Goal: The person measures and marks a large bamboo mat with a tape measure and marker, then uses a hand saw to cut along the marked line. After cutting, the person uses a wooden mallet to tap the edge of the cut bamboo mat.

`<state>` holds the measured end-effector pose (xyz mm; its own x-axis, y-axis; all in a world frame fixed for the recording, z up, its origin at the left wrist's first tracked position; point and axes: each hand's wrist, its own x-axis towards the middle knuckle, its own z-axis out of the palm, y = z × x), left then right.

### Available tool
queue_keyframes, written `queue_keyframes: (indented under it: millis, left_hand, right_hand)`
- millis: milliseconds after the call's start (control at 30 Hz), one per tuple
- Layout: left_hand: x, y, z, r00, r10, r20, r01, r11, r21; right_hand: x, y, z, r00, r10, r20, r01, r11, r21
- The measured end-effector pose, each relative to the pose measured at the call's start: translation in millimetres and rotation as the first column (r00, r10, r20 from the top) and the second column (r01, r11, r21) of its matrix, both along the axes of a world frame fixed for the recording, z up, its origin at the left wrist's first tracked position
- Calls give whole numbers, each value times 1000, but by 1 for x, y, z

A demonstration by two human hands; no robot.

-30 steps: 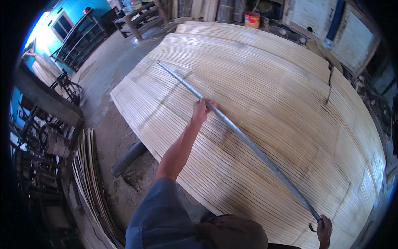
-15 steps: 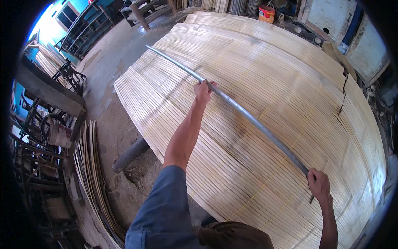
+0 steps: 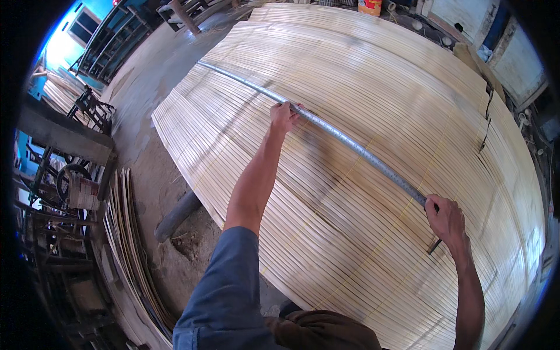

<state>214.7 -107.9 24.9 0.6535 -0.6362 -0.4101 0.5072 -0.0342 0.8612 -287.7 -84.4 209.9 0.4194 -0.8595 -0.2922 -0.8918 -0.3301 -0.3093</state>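
A long grey metal pipe (image 3: 363,153) slants over a wide sheet of pale bamboo strips (image 3: 326,262) laid side by side and crossed by thin yellow threads. Around the pipe's middle my left hand (image 3: 284,116) is closed, its arm stretched forward. Its near right end sits in my closed right hand (image 3: 447,220). Just below that hand a short dark rod (image 3: 434,246) shows over the strips; whether it joins the pipe is hidden. The pipe's far end lies over the sheet's far left part.
Loose long strips (image 3: 129,251) lie on the floor at the left, beside a dark log (image 3: 178,216) near the sheet's edge. A wooden beam (image 3: 64,131) and racks stand farther left. An orange bucket (image 3: 370,6) and pale panels (image 3: 519,64) are at the back.
My right hand has moved up and slightly left with the pipe's near end. My left hand and the far end have shifted a little. The view has tilted slightly.
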Motion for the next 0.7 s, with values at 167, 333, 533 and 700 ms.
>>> queue_keyframes:
  millis: [167, 333, 533, 700]
  left_hand:
    - [36, 1, -24, -228, -317, 921, 202, 910, 363]
    - [27, 16, -26, 938, -347, -22, 341, 931, -128]
    - [-68, 19, 42, 765, -567, 306, 510, 823, 249]
    - [-140, 7, 59, 599, -533, 597, 542, 819, 188]
  right_hand:
    - [-23, -13, -13, 1000, 2, -23, -3, 997, -71]
    - [-56, -29, -16, 993, -15, 115, 24, 997, -75]
    - [-168, -58, -23, 996, -21, 83, 28, 996, -80]
    - [-216, -66, -40, 992, -122, 35, 125, 988, -95]
